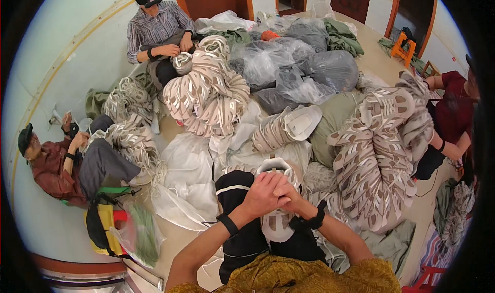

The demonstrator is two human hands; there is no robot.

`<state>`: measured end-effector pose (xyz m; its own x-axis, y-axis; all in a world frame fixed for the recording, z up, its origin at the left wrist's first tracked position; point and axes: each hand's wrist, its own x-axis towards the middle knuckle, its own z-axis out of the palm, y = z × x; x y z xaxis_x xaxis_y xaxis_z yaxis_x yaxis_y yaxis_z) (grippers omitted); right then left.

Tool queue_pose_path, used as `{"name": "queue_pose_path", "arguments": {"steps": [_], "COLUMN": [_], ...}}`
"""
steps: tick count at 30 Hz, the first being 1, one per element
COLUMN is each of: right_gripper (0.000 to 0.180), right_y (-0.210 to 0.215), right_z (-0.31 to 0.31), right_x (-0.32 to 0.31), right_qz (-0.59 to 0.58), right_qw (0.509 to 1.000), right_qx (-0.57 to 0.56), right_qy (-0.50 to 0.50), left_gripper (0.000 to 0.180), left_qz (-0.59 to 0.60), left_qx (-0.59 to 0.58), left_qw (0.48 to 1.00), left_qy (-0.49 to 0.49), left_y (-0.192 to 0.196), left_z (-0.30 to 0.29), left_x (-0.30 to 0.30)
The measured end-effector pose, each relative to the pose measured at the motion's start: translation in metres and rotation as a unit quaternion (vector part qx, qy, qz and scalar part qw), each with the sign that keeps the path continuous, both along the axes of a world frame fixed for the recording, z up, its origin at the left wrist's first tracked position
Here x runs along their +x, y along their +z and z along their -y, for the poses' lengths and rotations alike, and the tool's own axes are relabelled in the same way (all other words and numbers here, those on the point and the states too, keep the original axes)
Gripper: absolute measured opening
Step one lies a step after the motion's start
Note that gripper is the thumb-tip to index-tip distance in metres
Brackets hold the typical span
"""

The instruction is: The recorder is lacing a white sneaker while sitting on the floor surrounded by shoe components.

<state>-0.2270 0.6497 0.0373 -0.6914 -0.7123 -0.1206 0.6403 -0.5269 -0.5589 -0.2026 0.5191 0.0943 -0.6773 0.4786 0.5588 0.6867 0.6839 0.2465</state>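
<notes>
A beige and white shoe upper [278, 232] lies over my lap between my knees, its pale collar [275, 165] showing beyond my hands. My left hand [262, 195] and my right hand [290, 196] meet over the middle of it. Their fingers are closed and pressed against each other; whatever is between them is hidden. Just ahead of my knees, a short stack of similar uppers [281, 129] lies on its side on white sheeting [185, 177].
Long bundles of uppers [374, 159] lie at the right, and another heap [206, 89] stands at the far left. Grey plastic bags [325, 71] fill the back middle. Co-workers sit at left [62, 164], far left [157, 35] and right [456, 107]. A yellow bag [103, 228] sits at the near left.
</notes>
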Motion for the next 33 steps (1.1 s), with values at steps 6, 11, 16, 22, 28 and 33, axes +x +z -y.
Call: {"name": "queue_pose_path", "arguments": {"steps": [6,11,16,22,28,33], "right_gripper": [0.033,0.032,0.036,0.036,0.051,0.036], "right_y": [-0.002,0.008,0.019,-0.008,-0.021,-0.054], "right_z": [-0.014,-0.011,-0.063,-0.114,-0.106,-0.083], "right_x": [-0.002,0.002,-0.016,-0.013,-0.014,-0.031], "right_qz": [0.007,-0.063,-0.154,-0.195,-0.415,-0.530], "right_qw": [0.997,0.997,0.974,0.913,0.733,0.600], "right_qx": [0.016,0.041,0.155,0.333,0.521,0.580], "right_qy": [0.071,0.036,-0.063,-0.130,-0.138,-0.151], "left_gripper": [0.051,0.040,0.032,0.032,0.026,0.020], "left_qz": [-0.027,-0.010,0.048,0.075,0.079,0.032], "left_qx": [-0.001,0.029,0.035,-0.031,-0.085,-0.090], "left_qw": [0.999,1.000,0.982,0.989,0.989,0.992], "left_qy": [0.039,0.000,0.178,0.123,0.089,0.084], "left_y": [-0.004,0.005,-0.011,-0.017,-0.026,-0.027], "left_z": [-0.011,0.002,0.055,0.060,0.057,0.056], "left_x": [0.009,0.012,0.020,0.013,0.010,0.012]}}
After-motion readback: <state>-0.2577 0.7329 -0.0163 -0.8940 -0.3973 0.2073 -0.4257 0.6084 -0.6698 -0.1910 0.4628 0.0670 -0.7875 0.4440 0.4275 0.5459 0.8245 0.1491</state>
